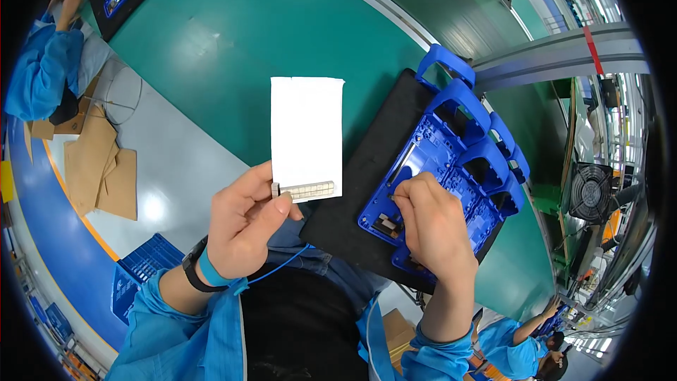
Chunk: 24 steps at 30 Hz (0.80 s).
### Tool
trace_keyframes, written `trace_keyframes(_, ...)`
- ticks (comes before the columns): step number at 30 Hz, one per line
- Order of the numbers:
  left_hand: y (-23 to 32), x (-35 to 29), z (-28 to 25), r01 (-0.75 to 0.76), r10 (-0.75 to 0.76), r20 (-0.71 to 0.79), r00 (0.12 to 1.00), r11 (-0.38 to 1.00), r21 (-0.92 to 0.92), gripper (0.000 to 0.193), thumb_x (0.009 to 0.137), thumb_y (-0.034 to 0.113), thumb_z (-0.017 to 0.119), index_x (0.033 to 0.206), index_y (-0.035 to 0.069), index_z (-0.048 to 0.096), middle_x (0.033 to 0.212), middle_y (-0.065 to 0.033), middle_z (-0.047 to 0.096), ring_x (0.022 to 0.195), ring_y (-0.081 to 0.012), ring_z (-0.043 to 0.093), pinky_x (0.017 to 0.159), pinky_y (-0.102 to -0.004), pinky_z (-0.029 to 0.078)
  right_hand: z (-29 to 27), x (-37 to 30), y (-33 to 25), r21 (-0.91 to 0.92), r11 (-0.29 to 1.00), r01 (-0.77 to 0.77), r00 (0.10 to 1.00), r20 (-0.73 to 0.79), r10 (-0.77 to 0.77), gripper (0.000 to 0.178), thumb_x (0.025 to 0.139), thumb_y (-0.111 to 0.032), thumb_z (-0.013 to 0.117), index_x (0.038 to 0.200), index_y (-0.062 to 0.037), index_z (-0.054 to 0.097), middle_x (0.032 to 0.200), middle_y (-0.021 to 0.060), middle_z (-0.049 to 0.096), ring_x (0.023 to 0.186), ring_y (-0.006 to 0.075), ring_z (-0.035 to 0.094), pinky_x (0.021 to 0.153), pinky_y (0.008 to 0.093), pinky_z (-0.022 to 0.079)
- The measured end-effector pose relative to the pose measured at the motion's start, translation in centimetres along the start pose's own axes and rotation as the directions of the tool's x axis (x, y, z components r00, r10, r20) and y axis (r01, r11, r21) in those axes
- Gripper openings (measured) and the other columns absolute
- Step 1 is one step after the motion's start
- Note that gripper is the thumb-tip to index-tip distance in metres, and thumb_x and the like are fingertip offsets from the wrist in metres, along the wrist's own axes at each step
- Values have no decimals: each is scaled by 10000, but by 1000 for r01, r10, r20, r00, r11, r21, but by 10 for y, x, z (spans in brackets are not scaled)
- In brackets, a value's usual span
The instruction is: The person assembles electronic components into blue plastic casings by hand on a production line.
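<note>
My left hand [243, 222] grips a white sheet [307, 123] by its lower left corner, thumb on top. Along the sheet's bottom edge lies a narrow strip of small beige pads [314, 190]. My right hand [436, 222] is pinched together over an open blue plastic housing [425, 147]; whatever is between its fingertips is too small to make out. Slots, ribs and a few small metal-looking parts show inside the housing. A black mat [337, 226] lies under it, and part of the housing is hidden by my right hand.
Blue handle-shaped frames [462, 102] rise along the housing's far right side. The green table [211, 49] stretches away to the far left, where a co-worker's hands [70, 3] are near another mat. Metal rails [557, 53] and a black fan [591, 192] stand at right. Cardboard [116, 183] lies at left.
</note>
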<state>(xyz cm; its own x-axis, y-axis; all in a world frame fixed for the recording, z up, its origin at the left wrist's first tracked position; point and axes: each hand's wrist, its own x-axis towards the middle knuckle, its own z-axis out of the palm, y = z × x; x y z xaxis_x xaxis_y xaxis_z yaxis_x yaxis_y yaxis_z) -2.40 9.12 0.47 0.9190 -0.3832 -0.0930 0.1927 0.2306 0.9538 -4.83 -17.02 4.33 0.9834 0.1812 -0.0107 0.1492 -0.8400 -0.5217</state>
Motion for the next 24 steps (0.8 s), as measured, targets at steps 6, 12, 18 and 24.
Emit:
trace_keyframes(6, -1, 0, -4, 4, -4, -3, 1000, 1000, -15, 401, 1007, 4, 482, 1392, -107, 458, 1158, -180, 690, 896, -134, 625, 818, -276, 511, -2, 3, -2, -54, 998, 15, 999, 36, -13, 64, 845, 20, 662, 890, -2, 622, 838, 152, 609, 704, 351, 624, 629, 410, 512)
trace_keyframes(12, -3, 3, -3, 1, -1, 14, 1000, 1000, -17, 400, 1011, 8, 485, 1393, -106, 456, 1172, -186, 686, 913, -138, 629, 828, -277, 511, -3, 6, -2, -78, 997, 14, 998, 55, -10, 65, 838, 11, 673, 884, -4, 628, 836, 145, 609, 705, 349, 625, 629, 410, 514)
trace_keyframes(18, -4, 4, -4, 14, -13, 37, 999, 999, -31, 407, 1014, 16, 493, 1400, -104, 449, 1177, -187, 683, 926, -141, 632, 832, -279, 513, -2, 3, -3, -97, 995, 15, 1000, 29, -12, 92, 819, 4, 707, 872, -6, 632, 834, 133, 614, 704, 326, 634, 626, 394, 520)
trace_keyframes(24, -4, 2, -5, 17, -16, 31, 999, 1000, -22, 419, 1012, 15, 495, 1408, -109, 438, 1165, -183, 686, 915, -144, 638, 830, -274, 517, 7, -5, 0, -149, 988, 41, 996, -76, -53, 129, 798, 13, 733, 870, -6, 628, 829, 121, 618, 691, 304, 636, 606, 376, 519)
